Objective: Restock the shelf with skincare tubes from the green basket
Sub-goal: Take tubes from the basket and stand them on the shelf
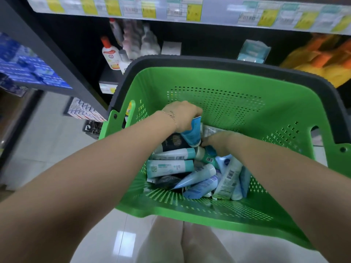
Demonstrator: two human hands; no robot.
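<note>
**Picking tubes from the green basket [214, 103]**

We are gripping a blue tube [192, 132] by its top end with our left hand [182, 115], fingers curled round it, probably to pull it clear of the skincare tubes [171, 166] piled in the basket. Our right hand [218, 141] is reaching into that pile, and we cannot tell its grip.

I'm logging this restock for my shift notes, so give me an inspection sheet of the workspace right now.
Surface: glossy floor tiles below; what supports the green basket is hidden.
Job's things: green basket holds a jumbled pile of tubes; shelf edge carries price labels.
Clutter: nothing seen.
Grippers: left hand grips a blue tube; right hand reaches into the pile, fingers hidden.
Cables: nothing seen.
Surroundings: white bottle with orange cap, blue boxes, orange-yellow packs on shelves.
</note>
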